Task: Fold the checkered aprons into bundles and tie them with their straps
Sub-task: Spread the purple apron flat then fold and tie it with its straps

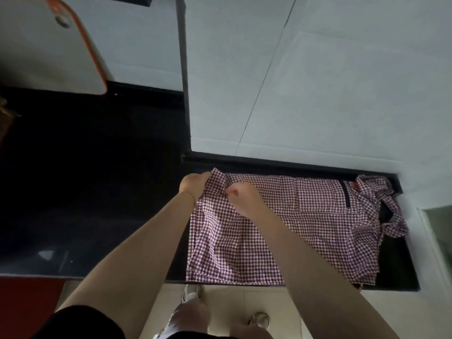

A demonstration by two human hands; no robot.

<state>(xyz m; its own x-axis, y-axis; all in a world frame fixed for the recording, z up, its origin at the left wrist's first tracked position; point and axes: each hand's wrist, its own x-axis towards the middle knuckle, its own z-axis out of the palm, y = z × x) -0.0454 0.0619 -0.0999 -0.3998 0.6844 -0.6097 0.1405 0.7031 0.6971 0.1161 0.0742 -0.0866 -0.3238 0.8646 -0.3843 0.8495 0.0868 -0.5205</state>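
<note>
A red-and-white checkered apron (pixel 305 216) lies spread flat on a black counter (pixel 85 192), stretching from the middle to the right. Its straps (pixel 384 206) lie bunched at the far right end, near a black band on the cloth. My left hand (pixel 193 184) grips the apron's far left corner. My right hand (pixel 241 196) pinches the cloth just beside it, slightly nearer to me. Both hands lift that left edge a little, so the fabric wrinkles below them.
White walls (pixel 318 81) rise behind the counter, with a corner jutting toward me. A white board with an orange rim (pixel 49 45) leans at the upper left. The counter's front edge (pixel 269 285) lies close to me; below it are tiled floor and my shoes.
</note>
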